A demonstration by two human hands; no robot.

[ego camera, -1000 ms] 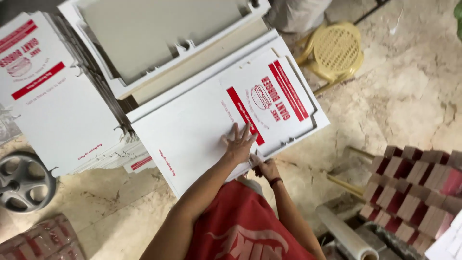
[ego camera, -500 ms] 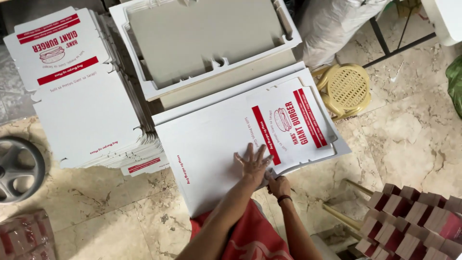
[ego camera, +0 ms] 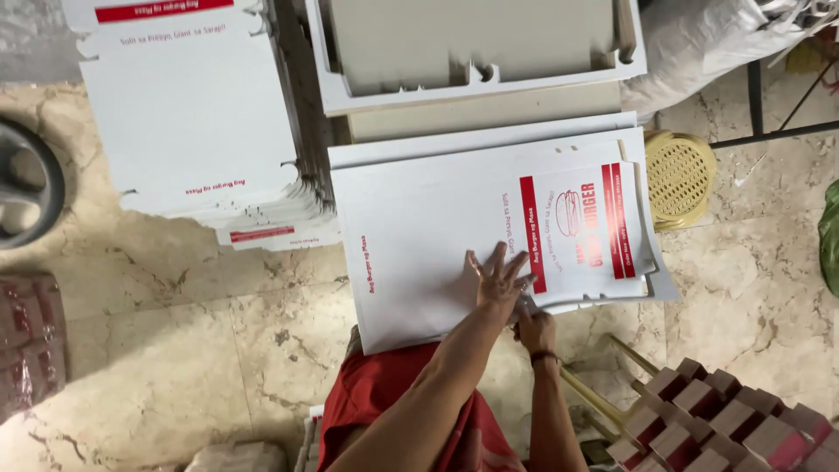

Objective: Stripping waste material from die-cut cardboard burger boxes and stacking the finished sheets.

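Observation:
A stack of flat white cardboard box blanks [ego camera: 419, 236] with red print lies on the marble floor in front of me. My left hand [ego camera: 498, 281] rests flat on the top blank with its fingers spread, just left of the red printed panel [ego camera: 577, 223]. My right hand [ego camera: 535, 330], with a dark band on the wrist, sits at the near edge of the stack. Its fingers curl around the edge of the top blank. My red shorts [ego camera: 384, 402] show below.
A taller stack of the same blanks [ego camera: 201, 131] stands at the upper left, and grey-faced blanks [ego camera: 472, 44] lie at the top. A yellow plastic stool [ego camera: 682, 175] and a white sack [ego camera: 699, 44] are right. Folded red-and-white boxes [ego camera: 717, 419] fill the lower right. A dark round object [ego camera: 26, 183] sits left.
My view has shifted and come closer to the stack. Both hands stay at the same spot on the near edge of the top blank.

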